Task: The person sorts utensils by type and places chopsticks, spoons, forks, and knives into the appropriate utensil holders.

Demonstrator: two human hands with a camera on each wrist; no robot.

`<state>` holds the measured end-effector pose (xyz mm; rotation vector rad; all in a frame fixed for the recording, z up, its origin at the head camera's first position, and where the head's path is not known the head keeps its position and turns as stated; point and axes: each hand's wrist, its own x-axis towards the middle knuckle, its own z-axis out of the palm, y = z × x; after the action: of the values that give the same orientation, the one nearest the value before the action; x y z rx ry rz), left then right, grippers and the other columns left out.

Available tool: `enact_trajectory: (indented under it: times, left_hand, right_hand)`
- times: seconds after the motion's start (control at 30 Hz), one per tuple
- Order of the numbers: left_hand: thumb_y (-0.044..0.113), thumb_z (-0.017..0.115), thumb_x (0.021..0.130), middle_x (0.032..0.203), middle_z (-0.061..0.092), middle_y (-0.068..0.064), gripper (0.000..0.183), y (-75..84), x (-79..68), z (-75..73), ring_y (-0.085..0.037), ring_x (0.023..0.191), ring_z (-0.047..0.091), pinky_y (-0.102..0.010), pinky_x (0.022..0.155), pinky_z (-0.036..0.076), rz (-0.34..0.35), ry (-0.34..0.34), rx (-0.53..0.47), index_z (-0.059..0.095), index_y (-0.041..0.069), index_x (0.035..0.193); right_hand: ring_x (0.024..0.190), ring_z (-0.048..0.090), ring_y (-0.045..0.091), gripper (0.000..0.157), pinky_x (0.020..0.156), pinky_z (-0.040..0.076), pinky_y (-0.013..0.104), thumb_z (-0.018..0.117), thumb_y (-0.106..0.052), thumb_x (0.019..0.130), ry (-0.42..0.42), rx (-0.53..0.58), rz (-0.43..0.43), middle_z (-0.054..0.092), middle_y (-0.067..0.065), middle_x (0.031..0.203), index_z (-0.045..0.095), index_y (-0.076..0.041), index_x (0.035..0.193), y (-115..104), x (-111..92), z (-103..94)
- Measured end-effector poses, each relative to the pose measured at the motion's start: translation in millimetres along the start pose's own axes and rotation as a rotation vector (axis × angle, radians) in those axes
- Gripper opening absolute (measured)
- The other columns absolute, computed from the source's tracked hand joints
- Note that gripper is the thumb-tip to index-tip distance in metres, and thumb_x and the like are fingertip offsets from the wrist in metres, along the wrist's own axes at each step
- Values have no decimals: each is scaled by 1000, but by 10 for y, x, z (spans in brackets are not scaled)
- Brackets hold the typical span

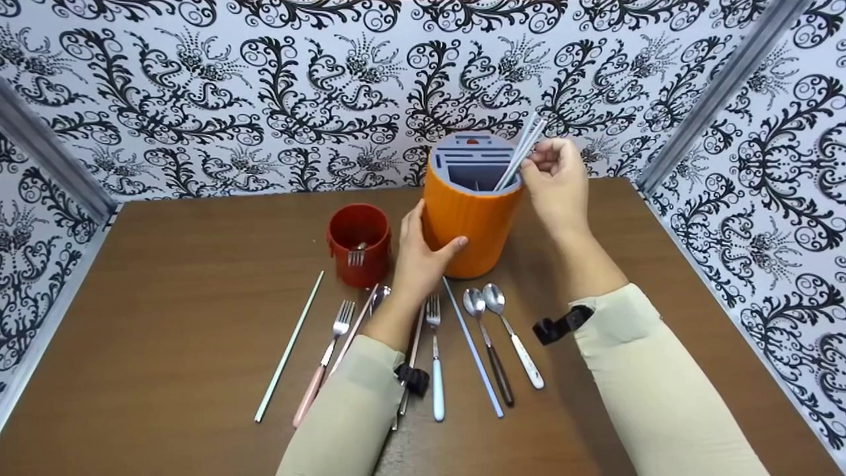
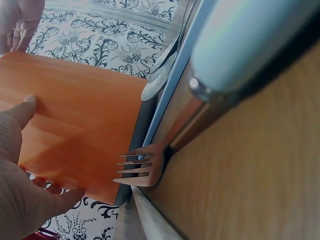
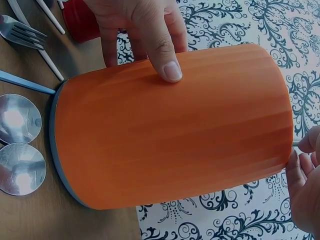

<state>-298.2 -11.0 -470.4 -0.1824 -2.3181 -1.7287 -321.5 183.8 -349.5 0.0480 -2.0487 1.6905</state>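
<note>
An orange utensil holder (image 1: 472,228) with a grey slotted top stands near the back of the table. My left hand (image 1: 421,254) grips its left side, the thumb across the front, as the right wrist view also shows. Thin pale grey chopsticks (image 1: 522,151) lean out of the large front compartment, their lower ends inside. Just over the rim on the right, my right hand (image 1: 558,182) pinches them between thumb and fingers. A red cup (image 1: 359,264) stands to the left of the holder, with a fork's tines (image 1: 356,256) showing at its rim.
Cutlery lies in front: a green chopstick (image 1: 289,347), a pink-handled fork (image 1: 324,363), a light-blue-handled fork (image 1: 436,363), a blue chopstick (image 1: 473,347), a dark-handled spoon (image 1: 489,347) and a white-handled spoon (image 1: 513,336). More pieces lie partly under the left forearm. Patterned walls enclose the table.
</note>
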Motion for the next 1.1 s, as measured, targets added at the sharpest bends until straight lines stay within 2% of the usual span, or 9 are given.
enact_trajectory:
  times: [0.3, 0.6, 0.87, 0.93, 1.03, 1.1]
  left_hand:
    - [33, 87, 85, 161, 40, -14, 96, 16, -9, -8, -28, 148, 43, -40, 127, 31, -2, 1, 2, 33, 10, 161]
    - [31, 88, 84, 159, 43, -14, 96, 35, -14, -9, -27, 147, 44, -39, 127, 32, -6, 8, 14, 34, 9, 161]
    - [32, 87, 84, 160, 42, -13, 96, 34, -9, -11, -27, 147, 44, -39, 127, 32, -15, 9, 21, 34, 11, 161]
    - [32, 87, 84, 160, 42, -13, 96, 32, -8, -10, -27, 147, 44, -39, 127, 32, -17, 10, 20, 34, 11, 161]
    - [32, 87, 84, 160, 42, -13, 96, 35, -9, -9, -27, 147, 44, -39, 127, 32, -24, 7, 19, 34, 11, 161]
    - [32, 87, 85, 160, 41, -12, 96, 41, -9, -9, -26, 148, 43, -39, 127, 31, -31, 4, 20, 34, 12, 162]
  right_hand:
    - [91, 59, 13, 25, 80, 51, 18, 66, 4, 91, 16, 16, -36, 58, 4, 100, 57, 6, 114, -7, -67, -24]
    - [87, 59, 13, 21, 76, 52, 18, 65, 10, 90, 55, 106, -78, 59, 2, 94, 60, 1, 108, 14, -158, -46]
    - [86, 60, 16, 23, 79, 58, 23, 64, 14, 89, 37, 204, -70, 60, 12, 98, 58, 3, 109, -5, -257, -74]
    - [86, 60, 16, 24, 78, 59, 24, 63, 15, 89, 31, 222, -68, 60, 14, 98, 59, -1, 107, 11, -293, -78]
    - [86, 60, 16, 25, 78, 59, 24, 64, 15, 89, 22, 228, -67, 60, 14, 99, 59, -2, 107, 58, -339, -94]
    - [86, 61, 16, 25, 78, 60, 25, 64, 15, 89, 18, 230, -63, 61, 10, 98, 59, 0, 107, 86, -372, -106]
